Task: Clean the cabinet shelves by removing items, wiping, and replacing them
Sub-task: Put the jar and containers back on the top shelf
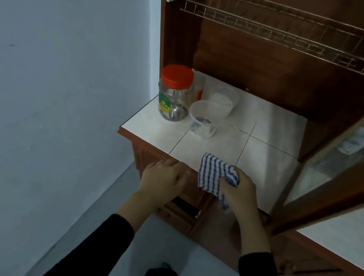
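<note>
Cloth [212, 174], blue-and-white checked, is held bunched at the near edge of the white tiled shelf [267, 157]. The fingers of the right hand [240, 186] are curled round its right end. The left hand [165, 176] is rested on that edge just to the left, fingers loosely bent, nothing held. The cloth is judged soft and light, best gripped as a wad. At the far left, a red-lidded jar [175, 93], a clear cup [203, 119] and a clear tub [223, 101] are grouped. They are likely light and smooth, best taken round the body.
</note>
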{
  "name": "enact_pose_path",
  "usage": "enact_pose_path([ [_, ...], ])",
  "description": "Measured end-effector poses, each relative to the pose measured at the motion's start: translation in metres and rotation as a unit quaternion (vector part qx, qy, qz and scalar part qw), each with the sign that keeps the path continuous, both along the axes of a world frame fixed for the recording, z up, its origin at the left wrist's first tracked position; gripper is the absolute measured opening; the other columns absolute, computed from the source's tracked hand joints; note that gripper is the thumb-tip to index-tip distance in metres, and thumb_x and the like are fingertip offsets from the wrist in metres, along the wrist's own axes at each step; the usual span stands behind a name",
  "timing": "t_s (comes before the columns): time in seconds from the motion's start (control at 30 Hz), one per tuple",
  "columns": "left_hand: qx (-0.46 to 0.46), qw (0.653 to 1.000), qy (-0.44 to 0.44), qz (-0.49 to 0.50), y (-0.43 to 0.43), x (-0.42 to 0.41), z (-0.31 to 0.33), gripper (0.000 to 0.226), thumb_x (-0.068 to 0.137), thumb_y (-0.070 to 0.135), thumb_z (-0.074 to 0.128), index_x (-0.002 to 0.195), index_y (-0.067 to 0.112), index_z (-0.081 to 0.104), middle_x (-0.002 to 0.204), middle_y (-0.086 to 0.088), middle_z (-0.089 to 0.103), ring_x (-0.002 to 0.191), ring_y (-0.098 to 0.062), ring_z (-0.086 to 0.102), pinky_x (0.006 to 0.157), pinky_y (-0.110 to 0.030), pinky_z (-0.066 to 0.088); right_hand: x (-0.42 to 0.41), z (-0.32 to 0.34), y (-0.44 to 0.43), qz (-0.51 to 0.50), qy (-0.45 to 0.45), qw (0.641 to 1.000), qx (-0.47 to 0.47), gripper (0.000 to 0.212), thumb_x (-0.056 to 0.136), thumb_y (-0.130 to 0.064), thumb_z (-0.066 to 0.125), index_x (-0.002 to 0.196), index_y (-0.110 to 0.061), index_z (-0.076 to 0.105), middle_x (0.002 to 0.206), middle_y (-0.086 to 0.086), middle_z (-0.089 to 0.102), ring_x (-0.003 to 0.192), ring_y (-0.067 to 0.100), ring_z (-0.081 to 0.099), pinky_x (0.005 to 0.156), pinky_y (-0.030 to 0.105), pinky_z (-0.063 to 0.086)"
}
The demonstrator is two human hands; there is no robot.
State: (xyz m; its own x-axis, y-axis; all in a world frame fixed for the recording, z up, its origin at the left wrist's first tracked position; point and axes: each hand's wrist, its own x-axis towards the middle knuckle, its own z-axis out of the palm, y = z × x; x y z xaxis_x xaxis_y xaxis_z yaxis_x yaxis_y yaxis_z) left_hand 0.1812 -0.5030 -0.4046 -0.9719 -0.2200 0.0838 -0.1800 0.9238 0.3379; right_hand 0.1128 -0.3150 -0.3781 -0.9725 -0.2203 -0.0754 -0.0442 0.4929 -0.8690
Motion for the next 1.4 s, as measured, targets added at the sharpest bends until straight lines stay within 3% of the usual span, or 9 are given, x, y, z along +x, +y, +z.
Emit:
enact_pose_path([
  [0.37, 0.009, 0.983, 0.169, -0.077, -0.025, -0.167, 0.01, 0.038, 0.092, 0.039, 0.043, 0.114, 0.025, 0.07, 0.122, -0.001, 0.066, 0.113, -0.025, 0.061, 0.093, -0.04, 0.047, -0.13, 0.011, -0.011, -0.123, 0.103, 0.987, -0.015, 0.022, 0.089, 0.002, 0.05, 0.093, -0.018, 0.058, 0.065, -0.008, 0.052, 0.056, 0.007, 0.047, 0.05, 0.015, 0.037],
  [0.53, -0.013, 0.992, 0.08, -0.097, -0.03, -0.223, 0.009, 0.049, 0.094, 0.047, 0.034, 0.131, 0.027, 0.059, 0.149, -0.007, 0.047, 0.139, -0.031, 0.04, 0.114, -0.053, 0.029, -0.177, -0.014, -0.004, -0.119, 0.222, 0.965, 0.068, 0.044, 0.088, 0.004, 0.052, 0.127, -0.015, 0.063, 0.113, -0.007, 0.065, 0.089, -0.004, 0.057, 0.078, 0.005, 0.042],
  [0.6, -0.032, 0.994, 0.024, -0.1, -0.031, -0.238, 0.006, 0.052, 0.098, 0.049, 0.03, 0.143, 0.029, 0.047, 0.159, -0.005, 0.03, 0.148, -0.029, 0.024, 0.118, -0.052, 0.017, -0.186, -0.043, -0.005, -0.082, 0.227, 0.958, 0.156, 0.049, 0.085, -0.003, 0.052, 0.131, -0.016, 0.061, 0.124, 0.002, 0.065, 0.106, 0.016, 0.062, 0.093, 0.018, 0.044],
  [0.7, -0.062, 0.993, -0.024, -0.094, -0.03, -0.252, 0.0, 0.054, 0.102, 0.049, 0.032, 0.152, 0.032, 0.03, 0.165, -0.003, 0.013, 0.151, -0.028, 0.009, 0.12, -0.051, 0.007, -0.179, -0.082, -0.015, 0.004, 0.108, 0.934, 0.342, 0.066, 0.09, -0.043, 0.042, 0.152, -0.023, 0.032, 0.16, 0.005, 0.027, 0.146, 0.03, 0.027, 0.121, 0.036, 0.01],
  [0.8, -0.061, 0.993, -0.044, -0.096, -0.03, -0.257, -0.001, 0.057, 0.102, 0.051, 0.027, 0.155, 0.033, 0.02, 0.166, -0.002, 0.005, 0.152, -0.027, 0.002, 0.12, -0.051, 0.002, -0.162, -0.096, -0.034, -0.017, 0.047, 0.918, 0.393, 0.092, 0.079, -0.081, 0.002, 0.154, -0.03, -0.013, 0.159, -0.003, -0.024, 0.148, 0.025, -0.021, 0.108, 0.039, -0.033],
  [0.9, -0.075, 0.99, -0.053, -0.102, -0.03, -0.26, -0.001, 0.064, 0.096, 0.056, 0.01, 0.156, 0.034, 0.016, 0.166, -0.003, 0.002, 0.152, -0.028, -0.001, 0.121, -0.052, 0.001, -0.164, -0.095, -0.049, -0.064, 0.029, 0.913, 0.402, 0.083, 0.079, -0.065, -0.013, 0.155, -0.034, -0.004, 0.163, 0.002, -0.013, 0.15, 0.026, -0.013, 0.115, 0.048, -0.018],
  [1.03, -0.059, 0.991, -0.044, -0.114, -0.032, -0.258, -0.001, 0.081, 0.082, 0.06, -0.005, 0.155, 0.034, 0.018, 0.166, -0.005, 0.003, 0.152, -0.028, -0.001, 0.12, -0.052, -0.002, -0.187, -0.098, -0.05, -0.123, 0.041, 0.902, 0.412, 0.069, 0.09, -0.051, 0.003, 0.154, -0.034, 0.021, 0.162, 0.007, 0.021, 0.149, 0.03, 0.017, 0.117, 0.054, 0.007],
  [1.17, -0.058, 0.989, -0.056, -0.12, -0.033, -0.258, -0.001, 0.068, 0.092, 0.057, 0.006, 0.156, 0.034, 0.015, 0.166, -0.005, 0.0, 0.152, -0.028, -0.003, 0.12, -0.052, -0.002, -0.209, -0.09, -0.042, -0.109, 0.011, 0.896, 0.431, 0.069, 0.09, -0.051, -0.003, 0.155, -0.035, 0.01, 0.164, 0.004, 0.009, 0.15, 0.03, 0.008, 0.118, 0.052, 0.004],
  [1.4, -0.048, 0.983, -0.085, -0.155, -0.038, -0.26, 0.008, 0.059, 0.103, 0.049, 0.024, 0.157, 0.031, 0.011, 0.166, -0.006, -0.007, 0.152, -0.028, -0.008, 0.121, -0.053, -0.004, -0.192, -0.073, -0.054, -0.111, 0.01, 0.921, 0.373, 0.059, 0.103, -0.041, 0.03, 0.157, -0.027, 0.008, 0.164, 0.007, -0.008, 0.15, 0.028, -0.015, 0.119, 0.046, -0.008],
])
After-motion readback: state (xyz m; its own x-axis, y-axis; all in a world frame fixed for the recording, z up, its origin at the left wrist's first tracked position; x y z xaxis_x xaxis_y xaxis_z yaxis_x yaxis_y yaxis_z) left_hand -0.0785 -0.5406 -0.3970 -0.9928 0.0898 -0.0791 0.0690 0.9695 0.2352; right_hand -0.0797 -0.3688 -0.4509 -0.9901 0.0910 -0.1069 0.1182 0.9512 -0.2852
